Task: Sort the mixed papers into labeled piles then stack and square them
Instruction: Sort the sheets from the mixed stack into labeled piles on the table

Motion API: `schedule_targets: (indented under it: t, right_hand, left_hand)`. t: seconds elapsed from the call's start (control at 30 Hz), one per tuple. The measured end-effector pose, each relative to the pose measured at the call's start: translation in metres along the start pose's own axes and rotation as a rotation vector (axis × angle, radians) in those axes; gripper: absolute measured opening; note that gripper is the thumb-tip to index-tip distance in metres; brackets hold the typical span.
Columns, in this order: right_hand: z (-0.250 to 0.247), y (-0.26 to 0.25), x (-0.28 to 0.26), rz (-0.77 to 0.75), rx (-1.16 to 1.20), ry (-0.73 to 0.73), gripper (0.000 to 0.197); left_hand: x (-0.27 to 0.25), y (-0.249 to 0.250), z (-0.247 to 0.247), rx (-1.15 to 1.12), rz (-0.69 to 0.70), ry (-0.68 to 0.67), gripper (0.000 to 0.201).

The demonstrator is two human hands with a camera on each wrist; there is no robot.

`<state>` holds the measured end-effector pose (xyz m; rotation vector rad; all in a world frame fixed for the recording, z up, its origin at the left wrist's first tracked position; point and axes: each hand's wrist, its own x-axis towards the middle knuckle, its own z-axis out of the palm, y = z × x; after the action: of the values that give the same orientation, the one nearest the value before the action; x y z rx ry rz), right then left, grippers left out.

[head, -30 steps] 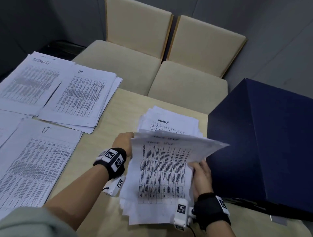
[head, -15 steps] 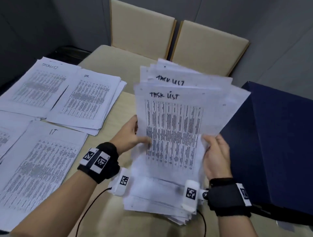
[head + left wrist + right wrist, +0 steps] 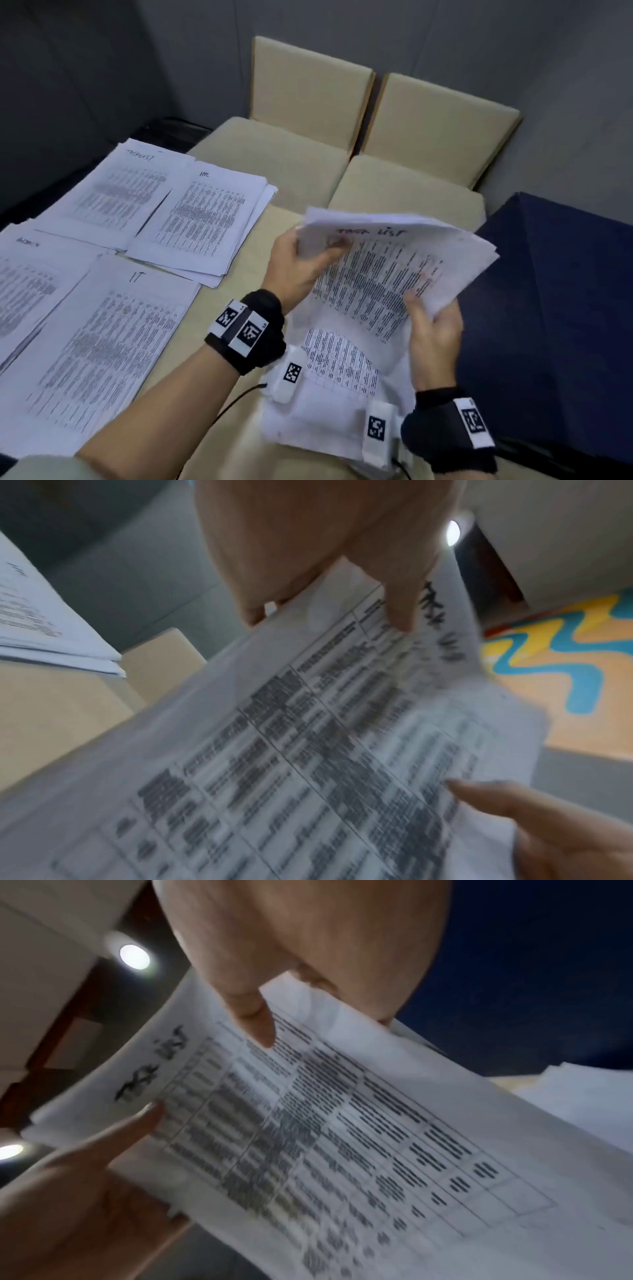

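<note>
Both hands hold a thick bundle of printed sheets headed "TASK LIST" [image 3: 373, 274] above the table, tilted and curling away to the right. My left hand [image 3: 301, 263] grips its upper left edge, thumb on the top sheet [image 3: 342, 737]. My right hand [image 3: 431, 329] grips the right edge, thumb on the print [image 3: 342, 1123]. Four labeled piles lie flat at the left: a far one with an unreadable heading [image 3: 113, 192], HR [image 3: 209, 219], ADMIN [image 3: 30, 284] and IT [image 3: 106, 342].
A dark blue box [image 3: 555, 325] stands close on the right, touching distance from the bundle. Two beige chairs [image 3: 376, 144] sit beyond the table's far edge. Bare tabletop [image 3: 253, 246] shows between the piles and the bundle.
The bundle was lifted off the table and stood upright, and now tips back and to the right. The ADMIN sheets beneath it one second ago no longer show there.
</note>
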<state>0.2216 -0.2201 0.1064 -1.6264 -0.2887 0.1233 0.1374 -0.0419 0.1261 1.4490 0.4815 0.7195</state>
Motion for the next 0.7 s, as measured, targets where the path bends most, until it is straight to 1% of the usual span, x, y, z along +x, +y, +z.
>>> schedule_targets:
  t: [0.03,0.1,0.17,0.23,0.3,0.37,0.4,0.43,0.47,0.5,0.53,0.57,0.63,0.7]
  right_hand:
    - [0.003,0.004,-0.003,0.020,0.007,-0.010,0.026]
    - [0.006,-0.002,-0.005,-0.005,0.015,-0.002,0.025]
    - [0.004,-0.009,-0.001,-0.068,0.020,0.039,0.026]
    - [-0.001,-0.004,0.004,-0.092,-0.007,0.075,0.028]
    - [-0.004,0.012,0.003,0.006,-0.102,0.044,0.025]
    - [-0.007,0.030,-0.002,0.146,-0.173,-0.033,0.016]
    - [-0.007,0.038,-0.004,0.192,-0.180,-0.041,0.019]
    - [-0.007,0.043,-0.005,0.195,-0.175,-0.041,0.026]
    - [-0.006,0.041,-0.005,0.178,-0.171,-0.040,0.031]
    - [-0.004,0.036,-0.005,0.148,-0.154,-0.043,0.027]
    - [0.000,0.027,-0.006,0.117,-0.138,-0.060,0.019]
    - [0.004,0.020,-0.004,0.104,-0.106,-0.084,0.015]
    - [0.016,0.010,-0.002,0.067,-0.048,-0.120,0.020]
    - [0.032,0.007,-0.003,0.041,-0.039,-0.176,0.027]
  left_hand:
    - [-0.001,0.000,0.004,0.007,0.008,-0.012,0.022]
    - [-0.002,0.004,0.012,0.003,0.044,0.014,0.021]
    - [-0.001,0.008,0.014,-0.061,0.078,0.070,0.025]
    - [0.001,0.006,0.013,-0.115,0.061,0.099,0.036]
    - [0.001,-0.006,0.009,-0.040,-0.032,0.063,0.040]
    - [0.000,-0.029,0.001,0.116,-0.149,-0.055,0.031]
    - [-0.003,-0.039,-0.004,0.177,-0.190,-0.102,0.024]
    - [-0.007,-0.048,-0.011,0.210,-0.214,-0.126,0.022]
    - [-0.012,-0.054,-0.018,0.224,-0.239,-0.135,0.026]
    - [-0.017,-0.057,-0.024,0.221,-0.266,-0.131,0.030]
    - [-0.023,-0.056,-0.029,0.209,-0.278,-0.130,0.032]
    - [-0.027,-0.057,-0.033,0.199,-0.277,-0.133,0.031]
    - [-0.034,-0.051,-0.040,0.196,-0.276,-0.118,0.021]
    - [-0.036,-0.046,-0.048,0.192,-0.252,-0.036,0.012]
